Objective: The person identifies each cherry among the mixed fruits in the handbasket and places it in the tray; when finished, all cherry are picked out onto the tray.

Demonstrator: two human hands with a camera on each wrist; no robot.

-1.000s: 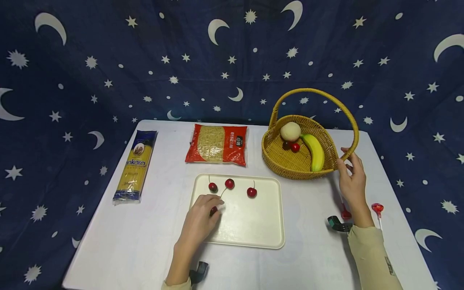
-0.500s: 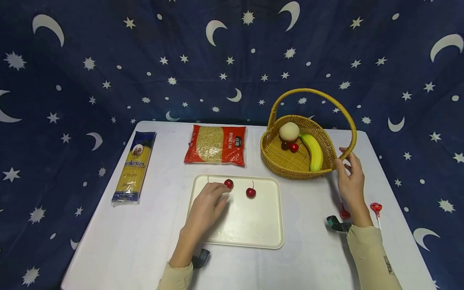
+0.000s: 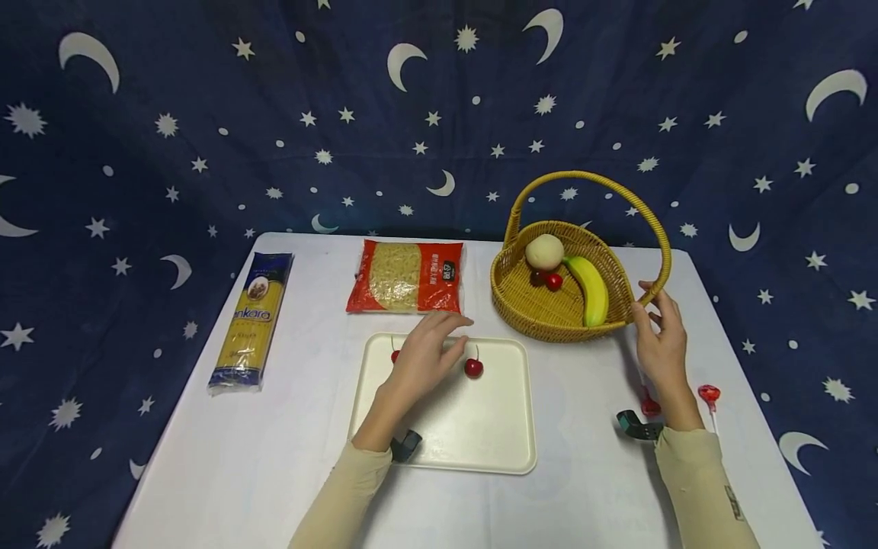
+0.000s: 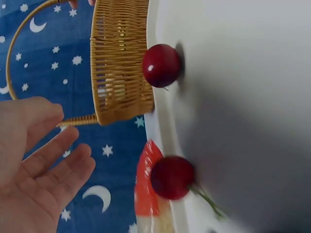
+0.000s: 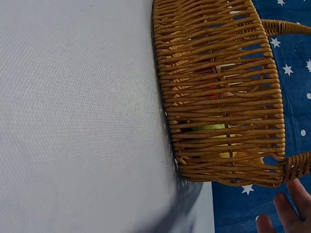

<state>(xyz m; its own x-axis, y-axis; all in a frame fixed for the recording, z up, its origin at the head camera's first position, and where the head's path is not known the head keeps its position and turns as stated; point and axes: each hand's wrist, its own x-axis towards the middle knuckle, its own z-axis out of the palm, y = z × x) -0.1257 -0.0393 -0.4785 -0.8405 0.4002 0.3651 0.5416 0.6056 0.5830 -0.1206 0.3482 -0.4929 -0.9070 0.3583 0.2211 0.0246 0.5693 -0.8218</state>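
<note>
My left hand (image 3: 427,354) hovers over the back of the cream tray (image 3: 473,450), fingers spread and slightly bent. In the left wrist view, nothing shows between its thumb and fingers. Two cherries rest on the tray there: a stemmed cherry (image 4: 172,177) and another cherry (image 4: 162,65). From the head, I see one cherry (image 3: 474,367) right of the hand and a partly covered cherry (image 3: 395,356) at its left. My right hand (image 3: 664,343) pinches the wicker basket (image 3: 542,329) where the handle meets the rim. The basket holds a banana (image 3: 591,293), a pale round ball (image 3: 545,252) and red cherries (image 3: 552,281).
A red pasta bag (image 3: 405,276) lies behind the tray, and a blue-and-yellow spaghetti pack (image 3: 252,324) at the left. Two red lollipops, one lollipop (image 3: 709,393) beside the right wrist and one lollipop (image 3: 649,404) partly under it, lie at the right. A starry curtain (image 3: 274,99) hangs behind.
My left hand has moved from a cherry at the tray's left-middle up and rightward to its back edge, covering the back cherry in the head view. The right hand stays at the basket.
</note>
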